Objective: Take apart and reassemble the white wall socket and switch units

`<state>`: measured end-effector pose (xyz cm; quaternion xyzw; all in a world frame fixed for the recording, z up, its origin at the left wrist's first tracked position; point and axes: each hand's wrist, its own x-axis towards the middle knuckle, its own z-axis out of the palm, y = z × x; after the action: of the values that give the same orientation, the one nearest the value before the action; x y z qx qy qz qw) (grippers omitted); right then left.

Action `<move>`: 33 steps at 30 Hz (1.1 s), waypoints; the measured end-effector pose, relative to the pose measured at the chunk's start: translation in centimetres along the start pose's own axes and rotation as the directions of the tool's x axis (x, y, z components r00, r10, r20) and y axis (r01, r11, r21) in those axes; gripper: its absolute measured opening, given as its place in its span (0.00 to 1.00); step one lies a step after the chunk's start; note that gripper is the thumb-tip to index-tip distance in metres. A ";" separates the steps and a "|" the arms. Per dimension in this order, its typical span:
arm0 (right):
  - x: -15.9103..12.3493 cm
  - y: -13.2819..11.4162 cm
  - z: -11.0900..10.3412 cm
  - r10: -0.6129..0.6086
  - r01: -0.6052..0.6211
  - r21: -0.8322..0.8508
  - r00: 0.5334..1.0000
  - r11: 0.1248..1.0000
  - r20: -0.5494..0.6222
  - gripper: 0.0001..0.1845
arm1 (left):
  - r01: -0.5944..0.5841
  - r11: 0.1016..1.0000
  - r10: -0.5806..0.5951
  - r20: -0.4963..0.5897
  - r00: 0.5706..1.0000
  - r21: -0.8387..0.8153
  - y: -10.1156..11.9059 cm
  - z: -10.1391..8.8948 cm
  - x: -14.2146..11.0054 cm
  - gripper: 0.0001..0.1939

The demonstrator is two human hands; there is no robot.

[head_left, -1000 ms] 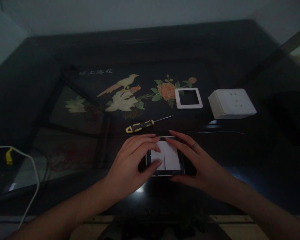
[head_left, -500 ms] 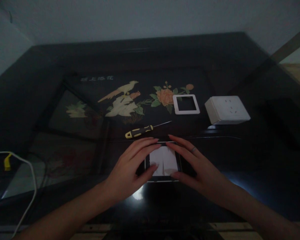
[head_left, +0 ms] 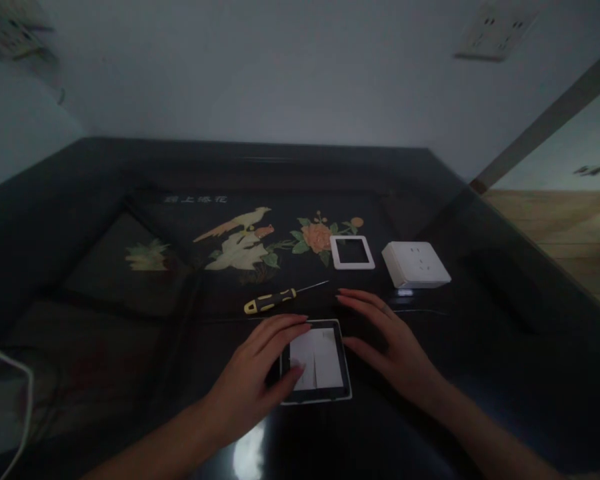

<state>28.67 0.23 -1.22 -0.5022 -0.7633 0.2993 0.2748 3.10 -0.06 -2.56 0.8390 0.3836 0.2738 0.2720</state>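
Switch panel [head_left: 329,360] flat on glossy dark desk [head_left: 395,433], nearly square; centre seam [head_left: 315,363] pointing away from me. My left grip [head_left: 254,370] over its left side (clamped or not, I cannot tell); right grip [head_left: 390,343] just beside, fingers apart. Pale wall [head_left: 280,80] behind.

Smooth plastic panel [head_left: 325,361], metal screwdriver shaft [head_left: 312,286], glossy tabletop [head_left: 380,437]

The right hand [head_left: 400,348] has moved off the face of the white panel [head_left: 329,360].

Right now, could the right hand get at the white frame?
Probably yes: the right hand appears to hold nothing, and the white frame lies just beyond it with no object visible between.
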 end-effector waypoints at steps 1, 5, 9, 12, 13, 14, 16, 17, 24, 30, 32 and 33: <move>0.5 0.2 -0.4 -0.002 0.001 -0.056 1.000 0.998 -0.025 0.23 | 0.001 1.000 -0.001 -0.007 1.000 -0.008 -0.1 0.0 0.0 0.23; 3.6 1.7 -2.3 -0.017 0.006 -0.347 0.999 0.938 -0.030 0.28 | 0.009 0.999 -0.012 -0.060 0.998 -0.050 -0.3 -0.1 0.1 0.19; 7.8 3.2 -3.1 0.038 -0.055 -0.474 0.998 0.879 -0.045 0.37 | 0.024 0.995 -0.033 -0.092 0.995 -0.095 -0.5 -0.1 0.3 0.16; 9.9 3.9 -2.3 0.116 -0.162 -0.559 0.986 0.813 -0.118 0.37 | 0.026 0.993 -0.037 -0.099 0.994 -0.114 -0.7 -0.1 0.3 0.16; 10.3 3.9 -1.9 0.141 -0.201 -0.581 0.979 0.789 -0.147 0.38 | 0.023 0.993 -0.035 -0.101 0.994 -0.115 -0.7 -0.1 0.3 0.16; 10.5 3.8 -1.4 0.166 -0.238 -0.598 0.971 0.766 -0.175 0.40 | 0.019 0.993 -0.031 -0.102 0.994 -0.113 -0.7 -0.2 0.3 0.16; 10.7 3.6 -0.6 0.208 -0.301 -0.621 0.953 0.724 -0.220 0.42 | 0.010 0.994 -0.021 -0.097 0.995 -0.107 -0.6 -0.2 0.4 0.16; 10.7 3.4 -0.3 0.224 -0.324 -0.629 0.946 0.707 -0.235 0.42 | 0.007 0.995 -0.017 -0.094 0.995 -0.104 -0.5 -0.3 0.4 0.15; 10.4 3.1 0.1 0.189 -0.287 -0.616 0.957 0.733 -0.221 0.33 | 0.002 0.994 -0.012 -0.086 0.996 -0.112 -0.4 -0.5 0.7 0.14; 9.7 2.3 -1.3 0.018 -0.094 -0.501 0.988 0.860 -0.155 0.36 | -0.024 0.994 0.010 -0.133 0.991 -0.104 -0.7 -1.2 1.0 0.13; 8.5 1.0 -1.9 -0.061 0.008 -0.449 0.993 0.894 -0.103 0.36 | -0.026 0.996 0.010 -0.181 0.983 -0.086 -0.8 -1.8 1.1 0.14; 7.8 0.2 -2.2 -0.100 0.064 -0.423 0.993 0.904 -0.063 0.36 | -0.028 0.997 0.011 -0.208 0.978 -0.077 -0.7 -2.2 1.2 0.15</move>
<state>27.70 7.96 1.02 -0.5292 -0.8181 0.0951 0.2042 1.94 1.84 -1.22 0.7981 0.3905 0.3775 0.2609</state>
